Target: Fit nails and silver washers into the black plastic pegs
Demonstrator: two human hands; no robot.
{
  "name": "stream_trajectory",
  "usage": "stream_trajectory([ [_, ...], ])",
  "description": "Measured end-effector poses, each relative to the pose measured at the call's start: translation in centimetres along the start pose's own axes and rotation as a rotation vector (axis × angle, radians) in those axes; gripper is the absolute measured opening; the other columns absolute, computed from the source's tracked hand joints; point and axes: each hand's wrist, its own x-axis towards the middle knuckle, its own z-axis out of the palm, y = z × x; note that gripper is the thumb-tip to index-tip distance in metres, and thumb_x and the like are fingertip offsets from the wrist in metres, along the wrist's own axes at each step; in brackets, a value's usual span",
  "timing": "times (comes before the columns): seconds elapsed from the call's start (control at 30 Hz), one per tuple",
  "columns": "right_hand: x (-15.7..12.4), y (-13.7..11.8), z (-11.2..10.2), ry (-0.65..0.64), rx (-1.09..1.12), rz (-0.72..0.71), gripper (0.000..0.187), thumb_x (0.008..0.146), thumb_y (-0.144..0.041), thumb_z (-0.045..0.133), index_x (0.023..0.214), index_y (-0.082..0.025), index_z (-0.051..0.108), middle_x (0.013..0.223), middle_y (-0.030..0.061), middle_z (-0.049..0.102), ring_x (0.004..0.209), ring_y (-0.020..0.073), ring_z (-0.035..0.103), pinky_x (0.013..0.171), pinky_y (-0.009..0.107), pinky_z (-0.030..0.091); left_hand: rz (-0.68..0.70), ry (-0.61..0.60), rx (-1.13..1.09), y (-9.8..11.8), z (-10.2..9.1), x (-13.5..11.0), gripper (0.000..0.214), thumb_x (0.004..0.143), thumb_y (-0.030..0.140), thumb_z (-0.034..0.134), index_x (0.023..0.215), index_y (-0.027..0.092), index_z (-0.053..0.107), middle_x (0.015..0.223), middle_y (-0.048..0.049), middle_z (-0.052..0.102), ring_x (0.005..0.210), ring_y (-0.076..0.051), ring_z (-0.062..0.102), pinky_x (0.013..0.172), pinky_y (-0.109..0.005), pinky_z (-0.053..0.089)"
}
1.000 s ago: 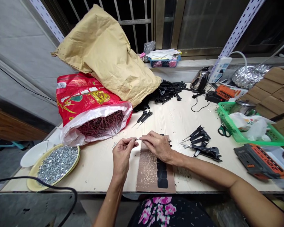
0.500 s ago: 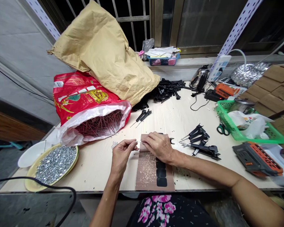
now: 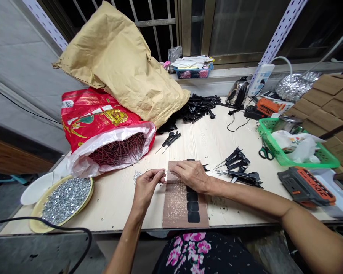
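My left hand [image 3: 147, 185] and my right hand [image 3: 191, 174] meet above the near middle of the table, both pinched on a thin metal pin [image 3: 168, 172] that spans the gap between them. Under them lies a brown pad [image 3: 179, 203] speckled with pale dots, with a row of black squares down its right side. A black handle piece pokes out from behind my right hand. To the right lies a small heap of black-handled pins [image 3: 240, 170].
A red sack of nails [image 3: 108, 131] lies open at left under a tan paper bag [image 3: 122, 61]. A yellow plate of silver washers [image 3: 64, 199] sits near left. Black parts [image 3: 200, 108], a green basket [image 3: 295, 146], scissors [image 3: 265, 152] and an orange battery [image 3: 307, 186] are around.
My hands stay pinched on the pin in the same place over the pad. The camera view has tilted slightly, shifting the whole scene a little left and up.
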Motion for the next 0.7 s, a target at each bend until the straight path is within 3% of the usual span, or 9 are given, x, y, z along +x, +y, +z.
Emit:
stream_trajectory([
  [0.3,0.2,-0.6,-0.3,0.070,-0.024,0.095,0.022,0.097,-0.026,0.041,0.086,-0.019,0.059,0.077,0.0002,0.059,0.070,0.0122,0.051,0.061,0.028,0.031,0.074,0.179,-0.045,-0.6,1.9,-0.6,0.030,0.074,0.037,0.069,0.091,0.013,0.069,0.066,-0.0010,0.066,0.064,-0.014,0.062,0.070,-0.028,0.051],
  [0.53,-0.2,-0.3,-0.4,0.022,-0.007,0.080,0.020,0.097,-0.023,0.041,0.090,-0.018,0.059,0.081,0.0013,0.060,0.072,0.0117,0.052,0.060,0.027,0.030,0.107,0.132,0.078,-0.6,1.6,-0.3,0.028,0.074,0.038,0.068,0.088,0.013,0.070,0.067,-0.0018,0.067,0.066,-0.015,0.062,0.071,-0.028,0.050],
  [0.7,0.0,-0.4,-0.7,-0.021,0.079,0.184,0.020,0.096,-0.032,0.045,0.090,-0.017,0.058,0.085,0.0018,0.058,0.069,0.0102,0.052,0.055,0.025,0.030,0.097,0.124,0.049,-0.9,1.7,-0.2,0.028,0.074,0.038,0.068,0.088,0.014,0.070,0.066,-0.0009,0.067,0.065,-0.014,0.062,0.069,-0.027,0.050],
])
